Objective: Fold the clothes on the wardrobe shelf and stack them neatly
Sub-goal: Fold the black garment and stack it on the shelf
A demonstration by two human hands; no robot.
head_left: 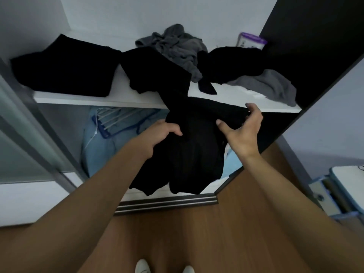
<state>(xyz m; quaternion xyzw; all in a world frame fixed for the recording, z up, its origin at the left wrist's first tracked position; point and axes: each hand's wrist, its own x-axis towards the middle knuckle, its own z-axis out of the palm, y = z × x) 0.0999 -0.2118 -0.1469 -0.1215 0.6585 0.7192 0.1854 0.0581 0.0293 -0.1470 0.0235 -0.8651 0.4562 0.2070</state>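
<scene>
Fingers of my left hand (163, 134) grip the black garment (193, 154); my right hand (242, 133) pinches its top edge. It hangs over the wardrobe shelf (78, 99) front edge. One folded black piece (65, 67) lies left, two crumpled grey garments (177, 46) behind.

On the white shelf (98, 99), the folded garment (65, 67) at its left edge is black, the crumpled heap (177, 46) at the back and the top (266, 83) at its right edge are grey, the packet (251, 41) in its back right corner is white with purple trim, and the held garment (193, 150) is plain black.
</scene>
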